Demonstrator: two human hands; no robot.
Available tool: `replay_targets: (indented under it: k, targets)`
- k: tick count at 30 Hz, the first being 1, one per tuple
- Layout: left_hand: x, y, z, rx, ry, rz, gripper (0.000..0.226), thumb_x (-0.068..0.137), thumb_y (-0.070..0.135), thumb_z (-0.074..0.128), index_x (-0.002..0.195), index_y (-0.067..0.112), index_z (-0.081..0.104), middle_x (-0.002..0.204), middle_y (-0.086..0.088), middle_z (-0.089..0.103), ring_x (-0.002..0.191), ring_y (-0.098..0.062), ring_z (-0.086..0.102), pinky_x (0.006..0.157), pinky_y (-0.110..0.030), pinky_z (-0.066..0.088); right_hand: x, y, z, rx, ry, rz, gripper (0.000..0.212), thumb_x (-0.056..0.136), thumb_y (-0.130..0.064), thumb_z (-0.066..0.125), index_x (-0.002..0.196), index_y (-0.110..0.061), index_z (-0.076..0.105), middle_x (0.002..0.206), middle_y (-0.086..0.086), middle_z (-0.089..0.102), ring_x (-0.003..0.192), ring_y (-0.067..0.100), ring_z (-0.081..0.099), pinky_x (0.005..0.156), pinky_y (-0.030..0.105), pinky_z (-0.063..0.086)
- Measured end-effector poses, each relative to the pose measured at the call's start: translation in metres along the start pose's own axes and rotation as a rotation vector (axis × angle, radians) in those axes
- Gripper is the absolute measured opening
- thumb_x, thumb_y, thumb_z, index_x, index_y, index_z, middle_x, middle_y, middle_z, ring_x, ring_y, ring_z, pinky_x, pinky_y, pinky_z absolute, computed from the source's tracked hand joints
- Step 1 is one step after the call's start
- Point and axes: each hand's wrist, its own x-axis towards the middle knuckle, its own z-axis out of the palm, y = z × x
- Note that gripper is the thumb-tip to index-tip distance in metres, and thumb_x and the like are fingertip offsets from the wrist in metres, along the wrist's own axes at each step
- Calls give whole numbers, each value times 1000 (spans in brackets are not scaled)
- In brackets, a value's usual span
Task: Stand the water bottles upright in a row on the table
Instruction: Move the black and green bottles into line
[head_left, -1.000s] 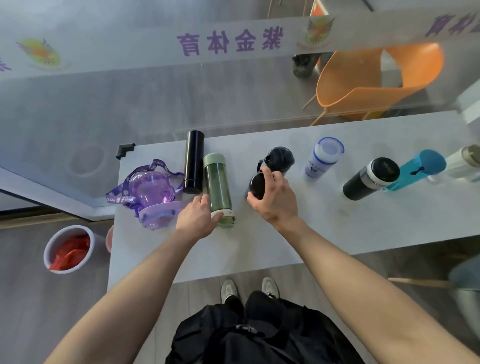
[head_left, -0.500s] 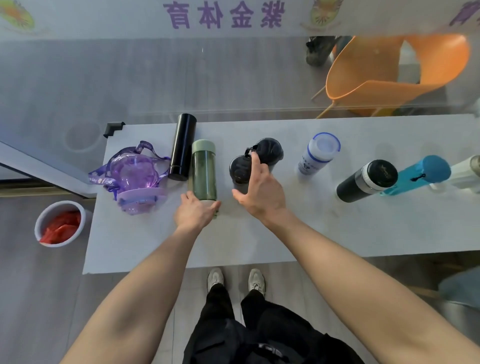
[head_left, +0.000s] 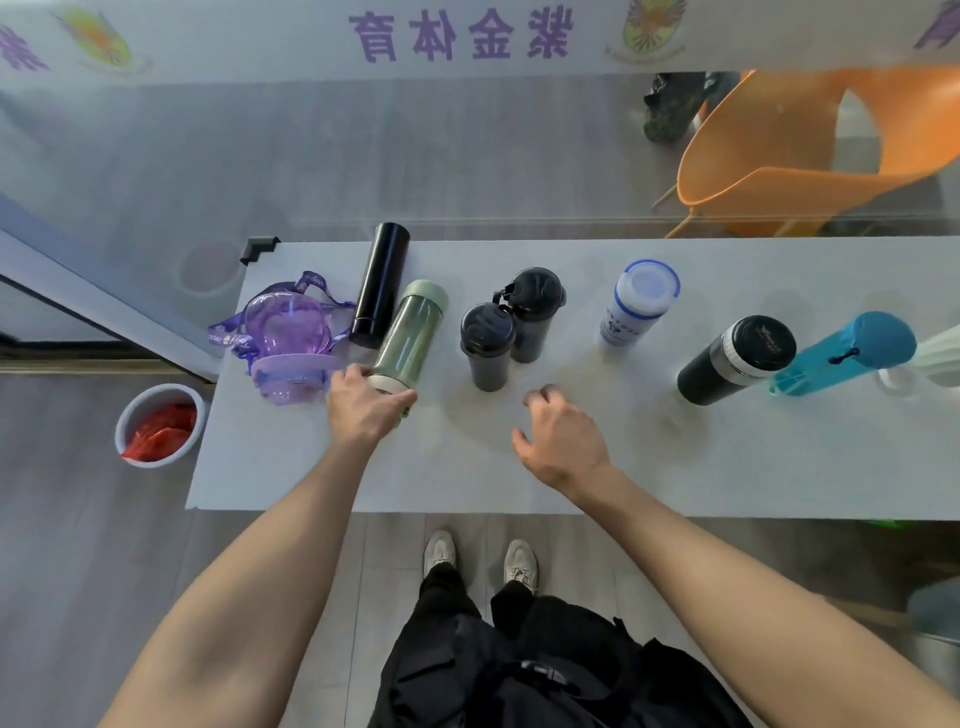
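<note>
Two black bottles (head_left: 501, 327) stand touching each other mid-table, with a white bottle (head_left: 636, 304), a dark flask (head_left: 735, 359) and a blue bottle (head_left: 844, 353) upright to their right. The left hand (head_left: 363, 408) is clamped on the base of the tilted green bottle (head_left: 410, 335), beside a slim black flask (head_left: 379, 286) and a purple jug (head_left: 283, 338). The right hand (head_left: 558, 441) hovers loosely open, empty, above the white table (head_left: 779, 467).

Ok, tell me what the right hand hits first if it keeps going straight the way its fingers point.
Probably the nearer black bottle. The right hand is empty and its curled fingers aim up and slightly left toward it; depth is hard to judge, so it might pass beside it.
</note>
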Motion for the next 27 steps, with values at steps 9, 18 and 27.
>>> replay_targets:
  k: [9,18,27]
  targets:
    - [-16,49,-70,198,193,384,71,64,50,89,120,13,66,116,-9,67,108,-36,56,103,-49,49,1,12,25,-164,-378,-3,38,100,-34,56,131,-11,57,132,14,57,118,37,63,95,40,51]
    - [-32,102,-84,399,142,597,86,64,39,92,142,20,61,128,-2,63,122,-34,51,93,-48,56,1,23,23,-117,-369,23,34,98,-28,56,128,-11,58,127,12,59,113,35,63,89,39,49]
    - [-19,104,-98,465,-6,734,85,77,37,84,154,27,49,150,5,56,134,-26,44,96,-55,56,4,15,11,-62,-351,30,40,99,-32,56,133,-11,57,132,12,59,119,35,63,95,39,50]
